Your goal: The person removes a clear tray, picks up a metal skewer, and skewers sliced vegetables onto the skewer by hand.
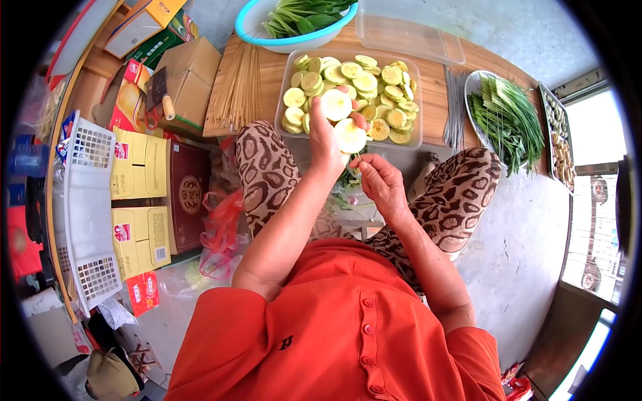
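Observation:
My left hand (324, 137) is raised over the near edge of a clear plastic tub, its fingers wrapped round round, pale-green zucchini slices (350, 136). Two slices face up towards me, one above the other. Just below them, my right hand (382, 179) is closed in a pinch, with what looks like the end of a thin skewer at the fingertips; most of it is hidden. Many more cut zucchini slices (366, 81) fill the tub (416, 137) behind my hands. Bamboo skewers (239, 83) lie in a bundle to the tub's left.
Thin metal skewers (456, 107) and a plate of green chives (505, 120) lie to the right, before a tray of skewered food (558, 137). A blue-rimmed basin (244, 30) of leafy greens stands behind. Cardboard boxes (139, 164) and a white crate (90, 207) line the left.

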`<act>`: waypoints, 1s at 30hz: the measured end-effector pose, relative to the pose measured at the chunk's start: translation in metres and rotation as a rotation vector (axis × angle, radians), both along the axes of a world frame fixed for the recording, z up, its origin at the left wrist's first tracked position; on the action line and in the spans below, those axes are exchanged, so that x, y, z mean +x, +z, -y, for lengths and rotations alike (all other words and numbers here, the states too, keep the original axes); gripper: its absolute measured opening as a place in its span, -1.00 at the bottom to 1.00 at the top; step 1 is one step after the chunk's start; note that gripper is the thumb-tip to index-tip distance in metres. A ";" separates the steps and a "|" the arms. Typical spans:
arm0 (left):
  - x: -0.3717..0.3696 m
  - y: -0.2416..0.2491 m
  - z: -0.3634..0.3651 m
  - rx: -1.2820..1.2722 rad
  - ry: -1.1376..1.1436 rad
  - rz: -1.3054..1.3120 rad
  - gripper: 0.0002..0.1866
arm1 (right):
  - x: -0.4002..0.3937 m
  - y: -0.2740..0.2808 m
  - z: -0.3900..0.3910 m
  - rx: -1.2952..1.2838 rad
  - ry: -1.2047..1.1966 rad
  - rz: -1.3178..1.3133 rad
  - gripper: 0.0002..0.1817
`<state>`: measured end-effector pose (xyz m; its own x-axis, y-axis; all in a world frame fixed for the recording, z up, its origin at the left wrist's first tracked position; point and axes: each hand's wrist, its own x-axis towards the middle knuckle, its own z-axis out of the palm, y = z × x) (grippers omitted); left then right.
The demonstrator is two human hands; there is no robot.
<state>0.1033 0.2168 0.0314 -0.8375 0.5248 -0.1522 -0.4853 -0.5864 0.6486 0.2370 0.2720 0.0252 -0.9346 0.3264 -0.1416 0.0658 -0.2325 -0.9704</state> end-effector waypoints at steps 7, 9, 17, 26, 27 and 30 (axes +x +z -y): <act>0.002 0.002 -0.002 -0.048 0.008 0.012 -0.40 | -0.006 -0.001 -0.005 0.012 0.012 -0.005 -0.80; -0.002 0.003 -0.002 -0.048 0.003 0.014 -0.39 | -0.009 -0.001 -0.005 -0.005 0.014 0.001 -0.80; -0.041 -0.017 0.010 -0.036 0.122 0.115 -0.41 | -0.001 0.004 -0.003 0.068 0.037 0.039 -0.79; -0.078 -0.064 0.036 0.037 0.093 0.137 -0.27 | 0.013 -0.004 -0.006 0.432 0.154 0.104 -0.85; -0.078 -0.067 0.035 0.036 0.062 0.126 -0.26 | 0.014 -0.006 -0.008 0.425 0.145 0.074 -0.86; -0.072 -0.067 0.035 0.017 0.044 0.097 -0.28 | 0.018 -0.007 -0.022 0.426 0.081 0.104 -0.86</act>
<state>0.0313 0.1815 -0.0359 -0.8416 0.4908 -0.2254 -0.5189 -0.6192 0.5894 0.2547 0.2944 0.0180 -0.9474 0.3025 -0.1045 0.1693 0.1968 -0.9657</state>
